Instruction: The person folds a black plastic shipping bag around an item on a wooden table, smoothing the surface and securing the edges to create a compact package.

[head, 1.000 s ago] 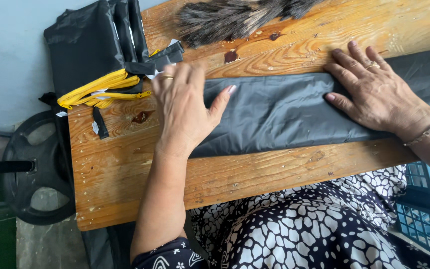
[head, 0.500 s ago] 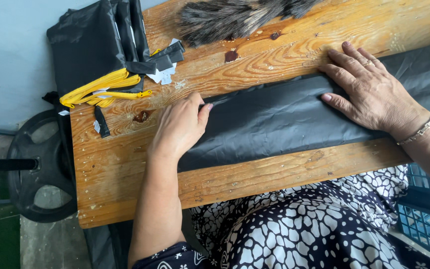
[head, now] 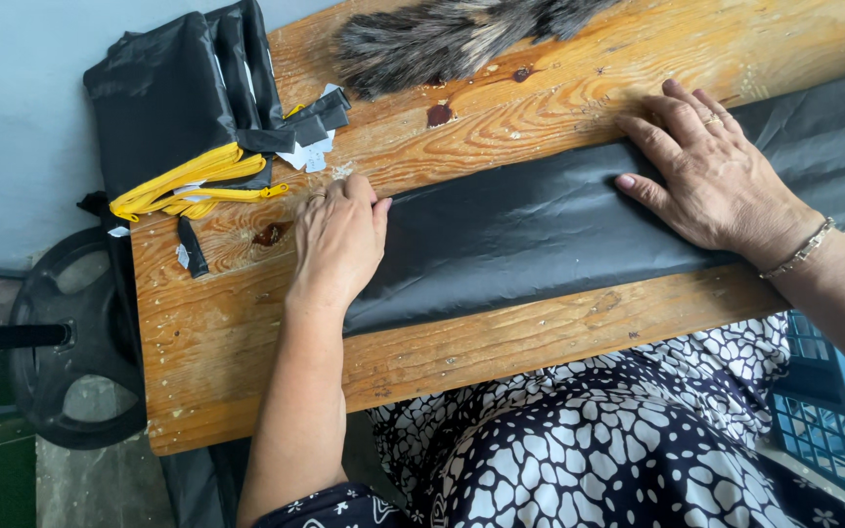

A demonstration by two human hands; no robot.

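Note:
A long strip of dark grey fabric (head: 530, 230) lies flat across the wooden table (head: 246, 332). My left hand (head: 336, 240) rests at the strip's left end with its fingers curled on the fabric's edge. My right hand (head: 711, 176) lies flat on the fabric further right, fingers spread, pressing it down; it wears a ring and a bracelet.
A stack of black fabric pieces with yellow trim (head: 188, 117) sits at the table's far left corner, with small black and white scraps (head: 191, 246) near it. A grey fur piece (head: 442, 39) lies at the back. A black weight plate (head: 70, 337) and a blue crate (head: 823, 411) stand beside the table.
My left hand has slid left along the fabric to its end and curled its fingers at the edge. My right hand has stayed pressed on the fabric.

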